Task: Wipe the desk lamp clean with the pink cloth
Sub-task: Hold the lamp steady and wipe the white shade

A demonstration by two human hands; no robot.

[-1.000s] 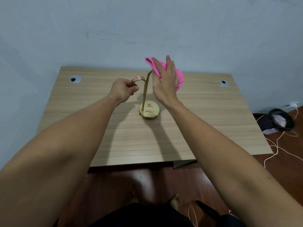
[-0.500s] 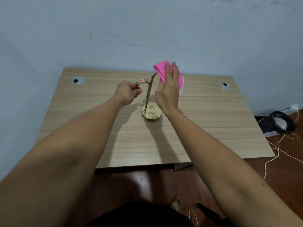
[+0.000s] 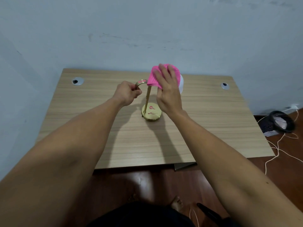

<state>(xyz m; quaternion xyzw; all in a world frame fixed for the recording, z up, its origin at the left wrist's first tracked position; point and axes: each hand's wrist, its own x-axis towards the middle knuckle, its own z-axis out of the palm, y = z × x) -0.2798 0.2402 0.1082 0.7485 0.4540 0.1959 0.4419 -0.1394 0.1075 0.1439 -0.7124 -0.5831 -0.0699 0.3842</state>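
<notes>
Your left hand (image 3: pixel 127 94) pinches the brass desk lamp (image 3: pixel 148 102) mid-desk by its curved arm — light, top-heavy, tippy — while your right hand (image 3: pixel 168 92) presses the soft pink cloth (image 3: pixel 154 77) against its top.

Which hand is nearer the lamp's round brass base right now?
Right. The right hand, pressing the pink cloth to the lamp's top, has its wrist just above the base; the left hand grips the curved arm, up and left.

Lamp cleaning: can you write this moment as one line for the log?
step: wiping | left hand: gripping desk lamp arch | right hand: pressing pink cloth on lamp top | base marks: unwiped
</notes>
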